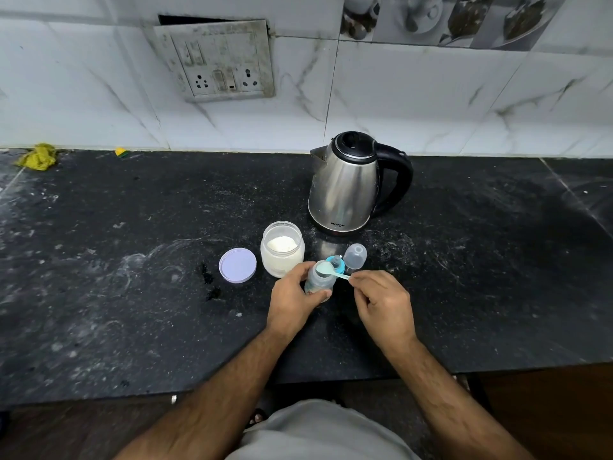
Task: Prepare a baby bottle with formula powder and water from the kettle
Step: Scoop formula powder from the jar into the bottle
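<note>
An open baby bottle [319,281] stands on the black counter [132,277], and my left hand [292,300] grips its body. My right hand [381,302] pinches the handle of a pale green scoop [328,270] whose bowl sits over the bottle's mouth. Just left of the bottle is an open jar of white formula powder [282,249], with its lilac lid [237,264] lying flat beside it. The blue nipple ring [335,262] and the clear bottle cap [355,256] rest right behind the bottle. A steel kettle [348,184] with a black handle stands further back, lid down.
A wall socket plate [219,61] hangs on the tiled backsplash. A yellow cloth [37,156] and a small yellow-green piece [120,151] lie at the counter's back left. The counter's front edge [431,370] runs just ahead of my body.
</note>
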{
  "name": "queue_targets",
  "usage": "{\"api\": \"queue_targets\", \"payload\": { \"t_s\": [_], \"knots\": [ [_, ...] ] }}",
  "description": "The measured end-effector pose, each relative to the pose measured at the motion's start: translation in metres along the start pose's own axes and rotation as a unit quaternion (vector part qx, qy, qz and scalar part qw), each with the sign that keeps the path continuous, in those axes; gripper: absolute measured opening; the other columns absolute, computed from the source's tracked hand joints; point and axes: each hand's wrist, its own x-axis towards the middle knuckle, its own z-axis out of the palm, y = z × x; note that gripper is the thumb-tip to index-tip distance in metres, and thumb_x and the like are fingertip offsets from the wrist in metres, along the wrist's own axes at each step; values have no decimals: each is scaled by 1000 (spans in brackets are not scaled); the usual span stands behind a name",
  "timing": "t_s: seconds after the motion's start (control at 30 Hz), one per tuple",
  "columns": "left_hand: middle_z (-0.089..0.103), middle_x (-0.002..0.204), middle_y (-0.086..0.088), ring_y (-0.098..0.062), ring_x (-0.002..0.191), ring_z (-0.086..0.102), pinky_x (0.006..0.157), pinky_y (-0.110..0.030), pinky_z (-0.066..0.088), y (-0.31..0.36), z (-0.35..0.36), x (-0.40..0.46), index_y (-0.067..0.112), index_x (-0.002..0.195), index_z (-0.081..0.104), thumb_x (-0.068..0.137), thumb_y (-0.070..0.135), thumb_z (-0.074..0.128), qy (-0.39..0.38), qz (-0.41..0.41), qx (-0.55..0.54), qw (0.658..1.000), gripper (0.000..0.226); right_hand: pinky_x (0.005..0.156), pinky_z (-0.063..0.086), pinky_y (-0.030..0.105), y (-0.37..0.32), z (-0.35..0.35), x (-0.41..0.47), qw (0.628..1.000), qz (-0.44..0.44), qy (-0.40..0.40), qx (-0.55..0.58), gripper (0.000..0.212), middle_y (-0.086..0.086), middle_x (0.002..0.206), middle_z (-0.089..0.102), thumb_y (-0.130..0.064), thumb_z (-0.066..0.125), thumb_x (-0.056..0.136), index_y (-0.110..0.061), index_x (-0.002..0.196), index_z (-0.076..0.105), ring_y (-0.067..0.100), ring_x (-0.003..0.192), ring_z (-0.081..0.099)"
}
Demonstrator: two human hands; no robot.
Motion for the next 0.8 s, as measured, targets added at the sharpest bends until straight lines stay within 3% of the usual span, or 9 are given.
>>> {"api": "queue_targets", "payload": {
  "t_s": [0.13,0.23,0.4,0.5,0.57,0.63,0.7,0.8],
  "knots": [
    [70,102,24,9,100,64,94,-19,50,-1,0,0,40,109,61,68,15,87,0,0,-3,1000,55,81,56,27,-5,0,0,1000,24,-1,13,21,5,88,76,12,78,71,-4,85,77,19,82,71],
    [70,106,22,7,102,64,96,-22,50,-3,0,1,35,114,62,68,17,87,-2,-3,3,1000,56,78,56,24,-9,-1,2,993,94,9,70,19,2,86,75,9,76,76,-6,87,78,10,81,69],
    [64,121,15,1,113,59,100,-20,45,-4,-1,-1,21,134,56,65,23,90,0,-20,10,1000,78,65,45,7,-15,-5,13,948,273,26,162,17,-11,73,68,1,75,79,-14,85,79,-3,70,62],
    [65,118,13,0,110,60,94,-21,48,-5,-5,-7,22,133,57,67,26,89,21,-20,8,1000,73,57,44,18,-17,-8,23,911,344,20,225,22,-8,59,61,-1,74,80,-24,79,76,1,52,51],
    [69,107,9,0,101,63,86,-21,51,-8,-11,-12,23,124,63,71,30,88,70,-20,2,997,59,57,48,31,-17,-8,32,896,361,14,258,26,3,59,63,-2,73,80,-28,75,74,9,56,53],
    [71,96,6,0,89,66,80,-23,54,-9,-19,-14,26,110,66,76,30,84,126,-17,-4,992,39,64,55,39,-16,-5,44,891,364,4,270,29,1,62,69,-3,73,79,-31,72,73,18,60,60],
    [71,90,7,-1,84,67,79,-25,56,-10,-28,-13,26,104,65,80,28,81,166,-13,-12,986,29,66,57,39,-17,0,58,899,350,-18,262,27,-5,62,70,-4,72,78,-29,71,74,15,60,63],
    [70,96,7,-1,89,66,80,-23,54,-11,-42,-6,25,109,63,78,23,82,192,-21,-6,981,37,62,52,30,-20,8,83,915,319,-52,243,16,-9,60,67,-4,69,79,-18,78,77,5,53,57]
  ]
}}
